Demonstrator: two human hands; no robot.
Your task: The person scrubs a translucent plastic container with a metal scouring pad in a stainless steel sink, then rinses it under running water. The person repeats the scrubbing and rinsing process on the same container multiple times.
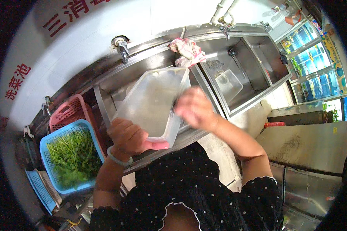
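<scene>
A translucent plastic container is held tilted over a stainless steel sink basin. My left hand grips its near left corner, with the thumb along the rim. Against the container's right side, my right hand is curled and blurred by motion. A small dark object, too blurred to identify, shows between its fingers and the container wall. Part of the basin is hidden behind the container.
Left of the sink, a blue plastic basket holds leafy green herbs beside a pink basket. A checked cloth drapes over the basin divider. Another clear container lies in the right basin. A faucet projects from the wall.
</scene>
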